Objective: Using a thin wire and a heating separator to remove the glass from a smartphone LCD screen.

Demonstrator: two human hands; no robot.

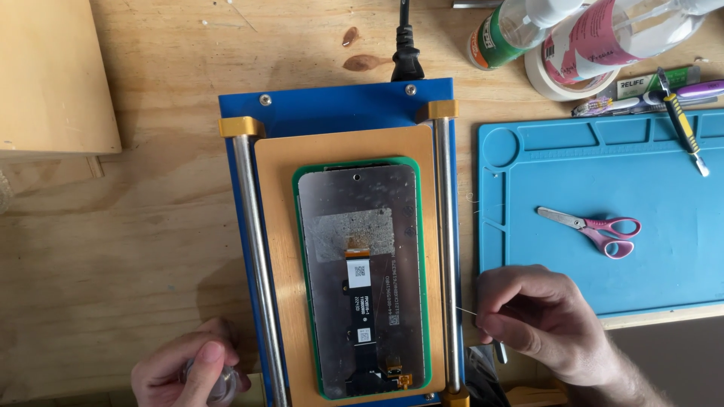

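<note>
hands [539,320] [185,373] stretch thin wire [466,310] beside phone screen [362,279].

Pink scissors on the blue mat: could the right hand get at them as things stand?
Probably yes. The scissors lie alone on the blue mat, just beyond the right hand, with nothing between. But its fingers pinch a fine wire.
</note>
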